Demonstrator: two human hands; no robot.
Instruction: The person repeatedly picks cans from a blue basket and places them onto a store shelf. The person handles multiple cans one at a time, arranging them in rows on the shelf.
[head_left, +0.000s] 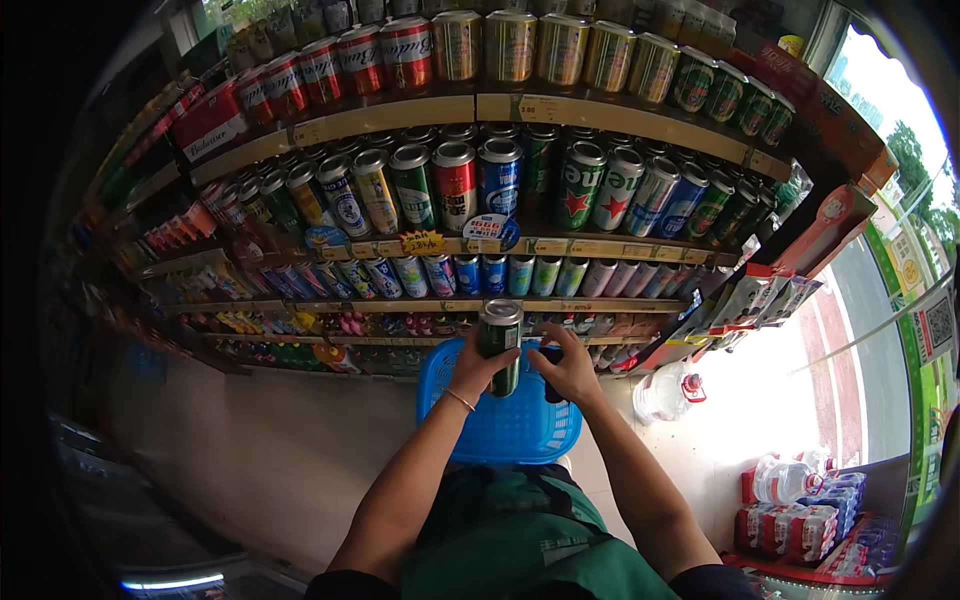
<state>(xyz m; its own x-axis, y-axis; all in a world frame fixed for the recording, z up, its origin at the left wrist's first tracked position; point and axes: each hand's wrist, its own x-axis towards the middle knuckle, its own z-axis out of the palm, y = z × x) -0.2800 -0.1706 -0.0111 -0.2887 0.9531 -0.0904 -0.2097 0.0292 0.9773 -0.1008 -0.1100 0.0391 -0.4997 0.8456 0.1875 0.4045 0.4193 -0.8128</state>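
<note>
My left hand (480, 365) is closed around a green drink can (501, 337), held upright with its silver lid up. Close to its right, my right hand (571, 367) holds a small dark object (553, 373) that I cannot identify. Both hands are above a blue plastic basket (499, 431), which stands in front of my green apron (517, 536). Beyond the hands, rows of drink cans fill the shelves, among them a green can with a red star (581, 187), a red can (454, 187) and a blue can (499, 180).
Shelf edges with price tags (577, 247) run across the front. A large clear water bottle (667, 394) stands on the floor to the right. Shrink-wrapped bottle packs (787, 531) lie at the lower right, near a bright doorway. Hanging packets (757, 296) line the shelf's right end.
</note>
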